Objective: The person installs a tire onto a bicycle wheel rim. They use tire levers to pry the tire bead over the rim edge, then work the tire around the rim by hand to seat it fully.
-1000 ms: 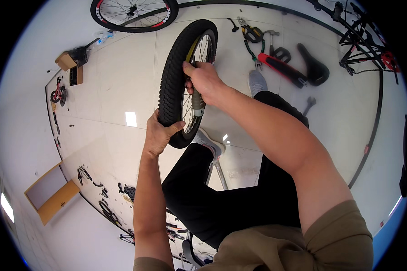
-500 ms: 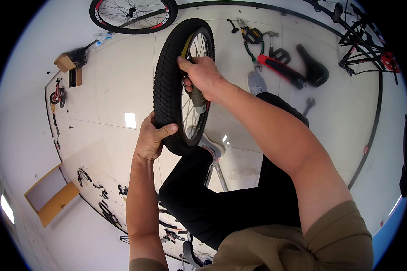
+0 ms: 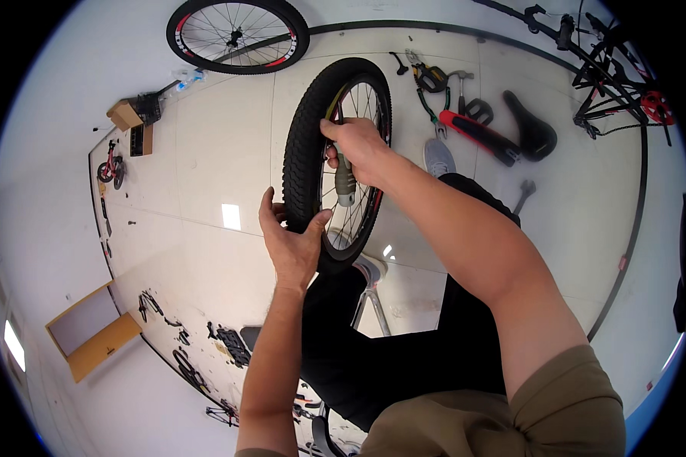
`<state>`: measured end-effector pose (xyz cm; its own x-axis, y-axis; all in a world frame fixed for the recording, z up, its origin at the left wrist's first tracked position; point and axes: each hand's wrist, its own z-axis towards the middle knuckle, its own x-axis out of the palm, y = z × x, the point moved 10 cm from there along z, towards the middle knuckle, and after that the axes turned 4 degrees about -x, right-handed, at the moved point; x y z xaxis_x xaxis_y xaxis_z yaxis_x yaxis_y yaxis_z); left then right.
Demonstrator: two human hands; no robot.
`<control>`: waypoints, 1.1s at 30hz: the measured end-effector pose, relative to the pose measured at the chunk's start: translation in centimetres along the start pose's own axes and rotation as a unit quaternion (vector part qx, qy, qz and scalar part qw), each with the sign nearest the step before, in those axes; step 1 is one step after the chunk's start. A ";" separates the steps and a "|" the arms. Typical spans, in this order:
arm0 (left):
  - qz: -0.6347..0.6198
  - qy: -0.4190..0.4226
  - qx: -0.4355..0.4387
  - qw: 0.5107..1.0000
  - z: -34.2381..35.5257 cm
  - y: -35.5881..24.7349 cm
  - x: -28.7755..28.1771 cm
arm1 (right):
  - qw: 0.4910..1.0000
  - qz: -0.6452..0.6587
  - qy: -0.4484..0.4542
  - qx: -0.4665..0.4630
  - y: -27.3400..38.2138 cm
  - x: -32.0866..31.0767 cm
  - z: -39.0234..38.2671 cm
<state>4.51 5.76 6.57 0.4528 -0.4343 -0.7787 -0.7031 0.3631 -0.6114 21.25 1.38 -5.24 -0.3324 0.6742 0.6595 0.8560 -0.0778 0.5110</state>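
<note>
A bicycle wheel with a black knobbly tyre (image 3: pixel 303 145) stands upright in front of me, tilted slightly, its spokes facing right. My right hand (image 3: pixel 362 148) is closed around a hand tool with a thick grey-green handle (image 3: pixel 344 183), held inside the rim. The handle's butt points down towards me; the tool's far end is hidden by the fingers near the tyre's edge. A yellowish strip (image 3: pixel 334 103) shows between tyre and rim above that hand. My left hand (image 3: pixel 291 255) straddles the tyre's lower left side, thumb and fingers spread apart and not gripping.
Right of the wheel lie pliers (image 3: pixel 440 126), a hammer (image 3: pixel 462 80), a pedal (image 3: pixel 479 111), a black saddle (image 3: pixel 532 129), a red-black part (image 3: pixel 480 137) and a wrench (image 3: pixel 524 194). Another wheel (image 3: pixel 301 38) leans at the far wall; a bike frame (image 3: pixel 613 91) stands far right.
My left hand has loosened from the tyre and its fingers have spread. The wheel sits further right and lower in view, as does the right hand with its tool; the whole view has shifted too.
</note>
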 end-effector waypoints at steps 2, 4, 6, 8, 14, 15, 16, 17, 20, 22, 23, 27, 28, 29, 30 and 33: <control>0.051 -0.051 0.062 0.995 0.0 -2.0 -0.1 | 1.000 -0.003 -0.007 0.004 -0.1 -0.1 -0.3; 0.091 -0.120 0.141 0.978 0.1 -3.5 -0.4 | 1.000 0.010 -0.004 0.005 0.1 0.1 -0.8; 0.141 -0.136 0.164 0.967 0.3 -3.3 -0.1 | 1.000 0.012 0.003 0.004 0.7 0.4 -1.2; 0.165 -0.175 0.213 0.947 0.3 -3.6 -0.2 | 1.000 0.002 0.008 0.007 1.1 0.4 -1.6; 0.056 -0.144 0.237 0.959 1.8 -2.2 0.0 | 0.996 -0.060 -0.012 -0.069 3.3 -0.3 -2.7; 0.028 -0.124 0.218 0.968 2.2 -2.1 0.2 | 0.997 -0.031 -0.012 -0.063 3.8 -0.1 -3.7; 0.001 -0.104 0.198 0.975 2.6 -2.1 0.4 | 0.998 -0.003 -0.012 -0.057 4.4 0.2 -4.8; -0.025 -0.087 0.178 0.980 3.0 -1.9 0.2 | 0.998 0.026 -0.008 -0.050 4.7 0.7 -5.5; -0.075 -0.063 0.150 0.984 4.2 -0.4 0.4 | 0.996 -0.094 0.003 -0.013 4.4 -0.1 -6.2; -0.093 -0.050 0.115 0.988 4.6 0.3 0.5 | 0.977 -0.210 -0.041 -0.010 4.1 -0.9 -6.8; -0.101 -0.043 0.108 0.988 4.8 0.4 0.6 | 0.967 -0.252 -0.033 -0.023 4.3 -0.8 -7.1; -0.141 -0.032 0.095 0.985 4.9 1.3 0.6 | 0.919 -0.391 0.048 -0.027 5.0 0.6 -10.5; -0.151 -0.033 0.097 0.983 4.7 1.5 0.4 | 0.905 -0.417 0.079 -0.017 4.8 1.3 -11.5; -0.154 -0.030 0.096 0.983 4.8 1.5 0.4 | 0.862 -0.489 0.101 -0.093 5.3 2.0 -11.9; -0.155 -0.024 0.093 0.983 4.6 1.8 0.7 | 0.808 -0.553 0.121 -0.165 4.8 2.2 -12.2; -0.155 -0.024 0.090 0.984 4.3 2.3 0.7 | 0.720 -0.666 0.128 -0.146 3.6 3.1 -12.8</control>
<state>5.57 9.89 3.97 0.6576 -0.5098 -0.5546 -0.4213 0.3614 -0.8318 18.24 -6.21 5.76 -0.8757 0.1389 -0.4625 -0.3978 0.3357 0.8539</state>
